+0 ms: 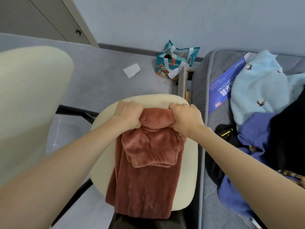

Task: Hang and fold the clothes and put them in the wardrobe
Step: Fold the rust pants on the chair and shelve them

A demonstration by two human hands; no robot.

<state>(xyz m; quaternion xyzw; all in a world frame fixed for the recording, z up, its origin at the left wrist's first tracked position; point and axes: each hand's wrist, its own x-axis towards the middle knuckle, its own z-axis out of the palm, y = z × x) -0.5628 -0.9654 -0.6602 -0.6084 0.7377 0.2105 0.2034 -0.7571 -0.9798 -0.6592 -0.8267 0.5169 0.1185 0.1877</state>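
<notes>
Rust fleece garment (145,182), left grip (127,114) and right grip (185,119) clutching it, blue "FURNITURE" label (220,94)

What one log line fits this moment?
step: fold | left hand: grips red fleece garment | right hand: grips same | under: cream chair seat

On the cream chair seat (158,100), smooth and matt, the rust-red garment (145,176) is plush, velvety fleece with a ribbed hem. Right of the seat lies fluffy pale-blue fleece (257,83); beyond the seat, a glossy printed bag (175,63).
</notes>
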